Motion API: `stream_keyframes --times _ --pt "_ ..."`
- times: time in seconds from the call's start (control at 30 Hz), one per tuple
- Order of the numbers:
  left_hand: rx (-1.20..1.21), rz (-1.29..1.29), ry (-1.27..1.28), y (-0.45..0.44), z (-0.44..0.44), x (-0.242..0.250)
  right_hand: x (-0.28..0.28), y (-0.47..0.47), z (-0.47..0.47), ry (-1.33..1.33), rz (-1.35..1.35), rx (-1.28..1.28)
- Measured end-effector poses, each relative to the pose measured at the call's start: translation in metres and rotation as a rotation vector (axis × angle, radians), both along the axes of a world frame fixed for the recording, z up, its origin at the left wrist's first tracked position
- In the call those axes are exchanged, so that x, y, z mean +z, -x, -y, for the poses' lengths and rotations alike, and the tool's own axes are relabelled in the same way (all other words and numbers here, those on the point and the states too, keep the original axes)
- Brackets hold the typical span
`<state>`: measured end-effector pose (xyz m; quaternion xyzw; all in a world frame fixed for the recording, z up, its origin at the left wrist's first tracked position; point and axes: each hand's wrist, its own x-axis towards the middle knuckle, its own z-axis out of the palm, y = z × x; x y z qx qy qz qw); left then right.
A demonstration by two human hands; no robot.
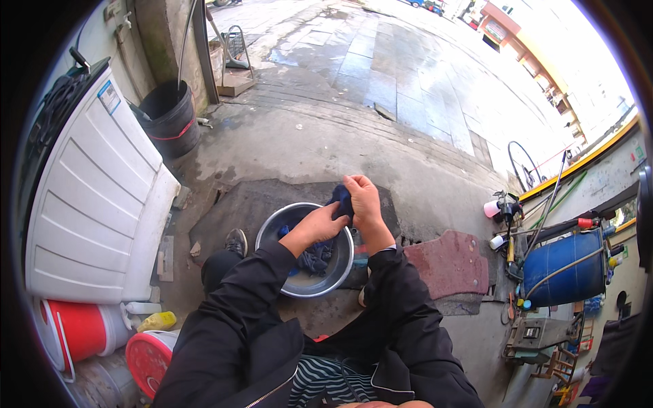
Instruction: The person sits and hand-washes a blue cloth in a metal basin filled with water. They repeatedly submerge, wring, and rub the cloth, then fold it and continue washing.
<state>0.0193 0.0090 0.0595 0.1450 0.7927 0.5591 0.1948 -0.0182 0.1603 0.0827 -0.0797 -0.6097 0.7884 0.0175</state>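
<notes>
A dark blue cloth (343, 199) is bunched between my two hands, above the far right rim of a round metal basin (349, 255). My right hand (365, 199) grips it from the right with the fingers curled. My left hand (320, 224) reaches across the basin and pinches its lower edge. Inside the basin lie more dark, wet-looking cloths (314, 259) in cloudy water, partly hidden by my left forearm. A bright blue piece shows at the basin's left side.
A white ribbed appliance (97, 194) stands at the left, with red-lidded buckets (148, 362) below it and a black bucket (173, 122) beyond. A reddish mat (444, 265) lies to the right, near a blue tank (563, 268). My shoe (236, 242) is beside the basin.
</notes>
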Motion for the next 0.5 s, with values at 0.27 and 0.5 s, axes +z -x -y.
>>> stream_keyframes --times 0.27,0.5 --pt "0.25 0.038 -0.076 0.022 0.014 0.009 0.019 -0.016 0.001 -0.16 -0.144 0.347" --pt "0.451 0.036 -0.141 0.039 0.02 0.011 0.007 -0.021 0.003 -0.583 -0.187 0.212"
